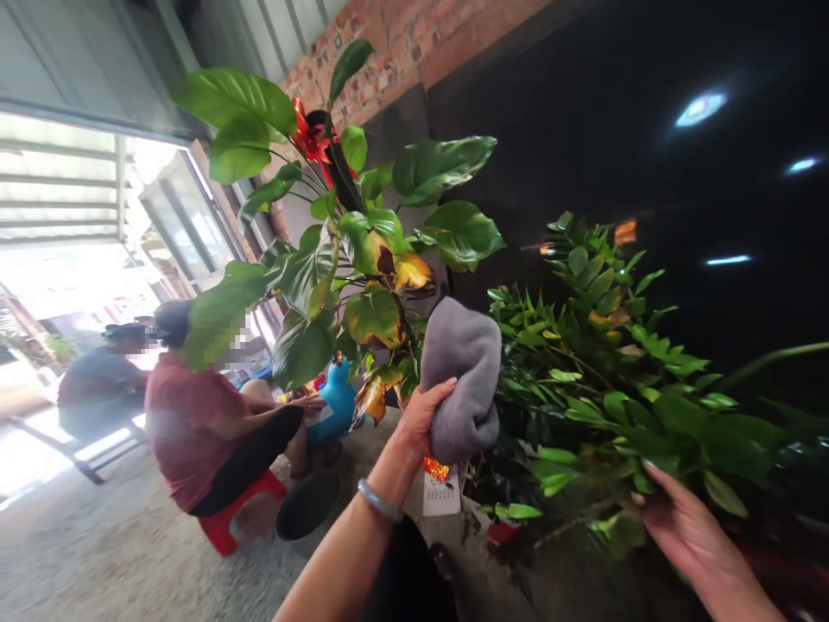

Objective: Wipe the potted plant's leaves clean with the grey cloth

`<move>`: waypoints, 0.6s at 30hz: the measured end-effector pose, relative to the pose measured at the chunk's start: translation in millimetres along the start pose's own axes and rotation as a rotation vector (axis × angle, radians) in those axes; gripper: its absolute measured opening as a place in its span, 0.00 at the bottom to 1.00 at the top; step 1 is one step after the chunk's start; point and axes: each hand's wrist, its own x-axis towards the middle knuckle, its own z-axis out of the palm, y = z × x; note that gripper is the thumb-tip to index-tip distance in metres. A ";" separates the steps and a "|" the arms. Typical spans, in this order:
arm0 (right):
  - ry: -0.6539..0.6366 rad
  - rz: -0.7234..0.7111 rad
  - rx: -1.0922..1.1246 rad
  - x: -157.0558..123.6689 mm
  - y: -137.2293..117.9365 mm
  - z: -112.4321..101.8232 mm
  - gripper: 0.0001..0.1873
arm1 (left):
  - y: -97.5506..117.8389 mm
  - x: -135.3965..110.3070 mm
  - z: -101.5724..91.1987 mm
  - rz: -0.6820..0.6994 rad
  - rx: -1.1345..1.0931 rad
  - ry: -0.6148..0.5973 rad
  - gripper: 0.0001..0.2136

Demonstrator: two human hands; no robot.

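My left hand is closed around a folded grey cloth, held up in front of the leafy plants. A silvery bracelet circles that wrist. My right hand reaches in from the lower right, its visible fingers stretched out against the lower leaves of a bushy green plant. Leaves hide part of those fingers. Just beyond the cloth rises a tall broad-leaved plant, with several yellow and brown leaves and a red ribbon bow near its top.
To the left, a person in a red shirt sits on a red stool beside a dark bucket. A blue rounded object stands near them. Farther left sits another person. Behind the plants is a dark glossy wall.
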 end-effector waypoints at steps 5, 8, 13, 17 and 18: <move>0.031 0.021 -0.029 -3.8 -1.3 2.4 0.15 | -64.2 -8.7 -27.0 -0.287 0.207 -0.067 0.17; 0.040 0.009 -0.047 -4.3 -2.4 0.4 0.15 | -63.7 -31.0 -37.6 -0.340 0.283 -0.264 0.20; 0.012 -0.023 -0.045 -5.6 -0.8 2.9 0.15 | 0.7 -17.9 -8.5 -0.063 0.180 -0.153 0.23; -0.014 -0.003 -0.050 -7.7 1.9 6.2 0.16 | -12.4 10.8 2.0 0.005 0.118 0.006 0.18; -0.014 -0.004 -0.054 -7.6 2.3 5.7 0.16 | -27.4 11.5 -2.6 -0.053 0.158 0.014 0.16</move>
